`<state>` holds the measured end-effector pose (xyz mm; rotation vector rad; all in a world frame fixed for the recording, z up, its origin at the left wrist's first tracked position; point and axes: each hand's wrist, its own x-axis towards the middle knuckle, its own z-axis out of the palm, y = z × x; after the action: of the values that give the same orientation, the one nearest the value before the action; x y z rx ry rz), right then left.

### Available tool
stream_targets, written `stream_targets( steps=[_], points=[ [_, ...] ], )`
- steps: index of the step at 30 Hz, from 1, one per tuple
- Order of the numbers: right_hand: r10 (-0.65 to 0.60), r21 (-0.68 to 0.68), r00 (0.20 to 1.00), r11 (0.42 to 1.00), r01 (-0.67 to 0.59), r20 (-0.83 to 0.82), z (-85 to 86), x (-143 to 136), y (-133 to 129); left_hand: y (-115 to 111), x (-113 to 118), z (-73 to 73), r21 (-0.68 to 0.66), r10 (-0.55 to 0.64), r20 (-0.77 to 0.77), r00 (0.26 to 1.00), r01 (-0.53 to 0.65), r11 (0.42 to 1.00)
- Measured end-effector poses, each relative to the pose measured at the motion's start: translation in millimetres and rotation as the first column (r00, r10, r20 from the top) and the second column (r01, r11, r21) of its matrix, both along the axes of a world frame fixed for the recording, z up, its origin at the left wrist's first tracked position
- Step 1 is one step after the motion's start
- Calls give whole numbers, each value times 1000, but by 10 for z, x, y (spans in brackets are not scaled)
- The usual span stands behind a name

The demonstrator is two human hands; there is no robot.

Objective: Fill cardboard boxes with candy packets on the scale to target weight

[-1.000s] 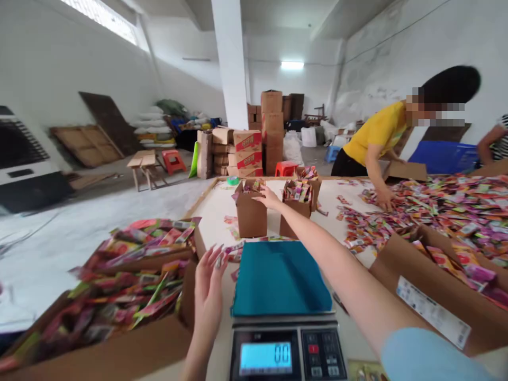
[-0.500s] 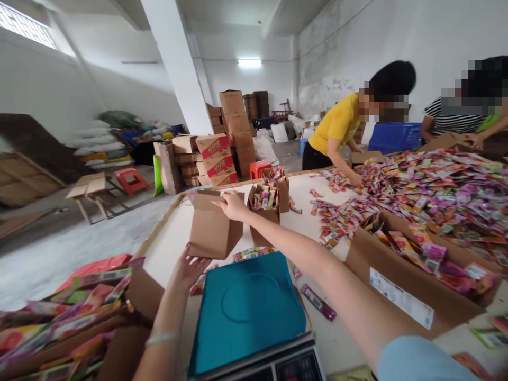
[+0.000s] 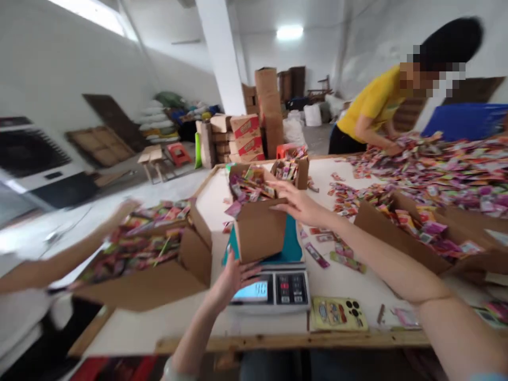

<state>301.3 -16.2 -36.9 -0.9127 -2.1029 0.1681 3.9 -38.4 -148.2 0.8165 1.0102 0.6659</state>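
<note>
A brown cardboard box (image 3: 260, 233) filled with colourful snack packets (image 3: 252, 182) is between my hands, over the teal pan of a digital scale (image 3: 293, 238). My right hand (image 3: 299, 203) grips the box's upper right rim. At its lower front left corner, my left hand (image 3: 234, 283) supports the box with thumb and fingers spread. Whether the box's base touches the pan is hidden. Below the pan, the scale's display (image 3: 254, 290) is lit.
Another packet-filled box (image 3: 146, 283) stands at left, with another person's blurred arm (image 3: 91, 238) over it. A filled box (image 3: 400, 238) and a packet heap lie right. A yellow phone (image 3: 337, 313) lies beside the scale. Across the table, a yellow-shirted person (image 3: 365, 114) reaches into the heap.
The box has come nearer and over the scale, its packets now visible. Both hands moved with it. My view has turned left, and another person's arm now shows at left.
</note>
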Motion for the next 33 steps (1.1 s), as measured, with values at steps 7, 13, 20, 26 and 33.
stream_targets(
  steps=[7,13,20,26,33],
  points=[
    [-156,-14,974,988,156,-165,-333,248,-280,-295,-342,-88,406,-49,-347,936,197,892],
    [-142,-137,939,985,103,-315,-443,334,-357,-553,-825,-609,595,414,-215,885,-218,774],
    [-593,-383,700,801,460,-399,-1354,1007,-131,-621,-1014,-1261,632,588,-257,767,-327,702],
    [-741,-442,662,561,700,108,-2540,1022,-466,-668,-942,-1299,646,672,-290,681,-379,662],
    [-660,-273,415,312,910,627,-2473,804,-28,-703,-946,-1177,664,695,-290,658,-384,641]
  ],
)
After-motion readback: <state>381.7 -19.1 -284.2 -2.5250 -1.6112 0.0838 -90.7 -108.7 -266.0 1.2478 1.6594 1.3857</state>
